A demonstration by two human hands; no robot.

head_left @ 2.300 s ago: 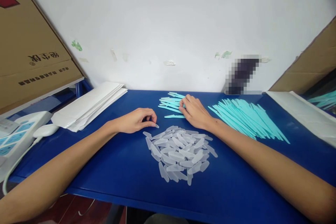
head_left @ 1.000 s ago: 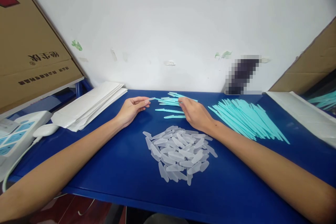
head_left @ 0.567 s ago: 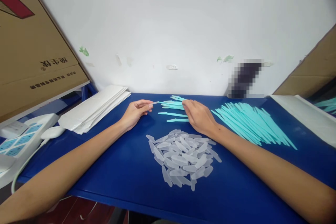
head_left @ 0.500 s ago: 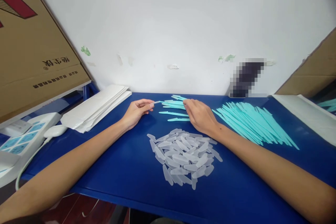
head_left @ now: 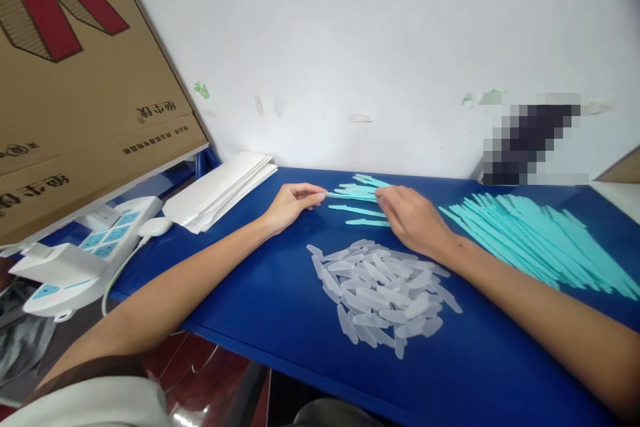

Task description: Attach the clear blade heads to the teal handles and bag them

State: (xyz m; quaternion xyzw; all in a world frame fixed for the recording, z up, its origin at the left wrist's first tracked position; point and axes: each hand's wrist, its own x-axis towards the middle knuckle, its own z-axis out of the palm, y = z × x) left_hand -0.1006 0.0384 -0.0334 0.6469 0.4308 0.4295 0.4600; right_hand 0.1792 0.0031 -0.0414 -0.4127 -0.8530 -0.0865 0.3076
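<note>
from here i've got the left hand point(head_left: 293, 207) pinching one end of a teal stick point(head_left: 350, 197), the right hand point(head_left: 416, 219) apparently its other, beyond the clear caps point(head_left: 380, 295), probably mid-fitting, so i'd want a steady push.

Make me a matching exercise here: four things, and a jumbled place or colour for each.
1. Translucent pieces
2. Larger turquoise heap
3. White paper stack
4. Cardboard box

A. Right of the right hand
B. Brown with red print
C. Nearest the front of the blue table
D. Lying left of the left hand

Pairs: 1-C, 2-A, 3-D, 4-B
</note>
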